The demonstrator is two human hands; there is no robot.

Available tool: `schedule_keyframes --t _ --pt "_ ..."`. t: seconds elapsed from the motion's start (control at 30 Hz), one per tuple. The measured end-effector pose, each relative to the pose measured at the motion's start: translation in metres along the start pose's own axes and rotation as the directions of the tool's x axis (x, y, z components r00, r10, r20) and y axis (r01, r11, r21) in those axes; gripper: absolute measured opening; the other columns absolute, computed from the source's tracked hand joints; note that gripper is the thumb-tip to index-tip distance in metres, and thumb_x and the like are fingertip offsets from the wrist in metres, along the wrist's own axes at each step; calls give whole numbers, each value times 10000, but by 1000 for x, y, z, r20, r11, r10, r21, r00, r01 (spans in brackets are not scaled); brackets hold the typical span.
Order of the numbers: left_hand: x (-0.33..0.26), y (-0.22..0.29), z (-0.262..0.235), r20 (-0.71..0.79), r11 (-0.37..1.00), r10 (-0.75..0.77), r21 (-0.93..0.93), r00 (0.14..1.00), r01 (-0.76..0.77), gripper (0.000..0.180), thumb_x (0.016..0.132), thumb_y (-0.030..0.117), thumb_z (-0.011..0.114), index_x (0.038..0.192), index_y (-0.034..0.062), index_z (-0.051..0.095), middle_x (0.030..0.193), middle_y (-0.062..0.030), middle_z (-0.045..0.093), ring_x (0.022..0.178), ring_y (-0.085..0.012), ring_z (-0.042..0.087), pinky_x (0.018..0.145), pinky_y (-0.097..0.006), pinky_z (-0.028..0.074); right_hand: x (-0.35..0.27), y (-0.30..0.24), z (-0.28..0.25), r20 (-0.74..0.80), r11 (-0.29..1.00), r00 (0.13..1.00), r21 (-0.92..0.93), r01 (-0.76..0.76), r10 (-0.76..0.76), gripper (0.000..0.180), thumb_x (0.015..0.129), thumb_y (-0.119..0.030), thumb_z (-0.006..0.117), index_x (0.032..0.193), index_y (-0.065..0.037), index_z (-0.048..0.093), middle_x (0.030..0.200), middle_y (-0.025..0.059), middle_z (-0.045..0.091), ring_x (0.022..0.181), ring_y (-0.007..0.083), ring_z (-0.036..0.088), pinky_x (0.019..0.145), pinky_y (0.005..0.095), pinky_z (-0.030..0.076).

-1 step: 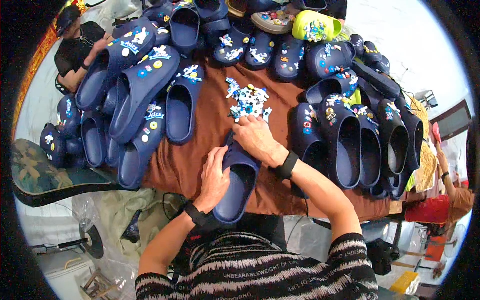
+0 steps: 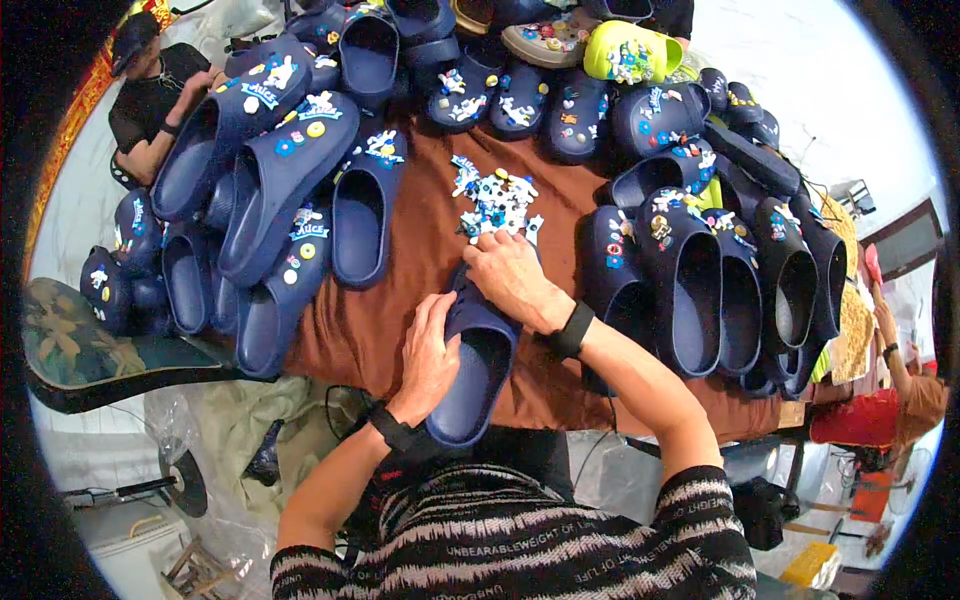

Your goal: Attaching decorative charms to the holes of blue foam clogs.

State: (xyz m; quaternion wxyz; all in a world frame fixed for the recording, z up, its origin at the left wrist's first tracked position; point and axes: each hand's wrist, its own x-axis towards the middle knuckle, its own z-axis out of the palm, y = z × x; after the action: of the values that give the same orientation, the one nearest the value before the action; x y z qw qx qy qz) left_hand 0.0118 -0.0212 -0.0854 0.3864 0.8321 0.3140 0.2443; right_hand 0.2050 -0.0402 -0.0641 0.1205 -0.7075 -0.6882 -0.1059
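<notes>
At the brown tabletop (image 2: 430, 200), my left hand (image 2: 430, 352) clasps a navy clog (image 2: 478, 380); my right hand (image 2: 510, 278) covers its toe, grip unclear.

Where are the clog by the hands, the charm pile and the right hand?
Clog (image 2: 474, 378), head view: insole.
Charm pile (image 2: 499, 202), head view: middle of pile.
Right hand (image 2: 510, 277), head view: back of hand.

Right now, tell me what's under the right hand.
The front of a navy clog shows beneath the right hand; whatever the hand covers there cannot be seen.
</notes>
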Motion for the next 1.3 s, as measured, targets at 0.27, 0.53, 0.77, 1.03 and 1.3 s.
schedule_keyframes --t 0.27,0.53,0.77,1.03,1.3 --pt "-3 -5 0 6 1000 -20 15 1000 19 588 824 -44 612 1383 78 473 1412 -173 459 1324 -393 446 1109 -435 373 7 2 1 99 999 994 33 36 -40 229 831 -241 695 987 -77 661 985 129 662 983 314 630 837 460 499" --pt "-4 -5 1 8 1000 -24 16 1000 24 600 814 -64 603 1382 75 469 1409 -170 456 1308 -400 456 1091 -443 388 14 13 -2 231 978 973 200 -57 10 299 850 -249 697 1030 -28 608 947 199 682 897 387 675 799 495 522" --pt "0 0 1 10 1000 -3 -7 1000 3 580 813 -59 607 1368 58 484 1401 -178 465 1307 -400 459 1103 -436 381 6 6 -3 194 992 978 85 -94 76 257 851 -256 702 986 -51 625 876 166 702 841 354 695 749 469 532" --pt "-1 -4 0 11 999 -1 -35 1000 2 585 801 -68 549 1374 30 481 1399 -192 466 1327 -377 445 1140 -407 341 -2 1 -3 117 995 990 40 -87 82 227 840 -251 699 956 -59 668 934 159 668 931 315 666 815 468 518" --pt "-1 -4 0 10 997 71 -6 997 -71 566 813 -69 593 1359 24 479 1379 -183 468 1285 -395 458 1090 -442 375 9 19 4 298 941 934 210 -266 198 236 811 -222 672 936 -22 674 987 202 713 938 356 701 816 497 539"
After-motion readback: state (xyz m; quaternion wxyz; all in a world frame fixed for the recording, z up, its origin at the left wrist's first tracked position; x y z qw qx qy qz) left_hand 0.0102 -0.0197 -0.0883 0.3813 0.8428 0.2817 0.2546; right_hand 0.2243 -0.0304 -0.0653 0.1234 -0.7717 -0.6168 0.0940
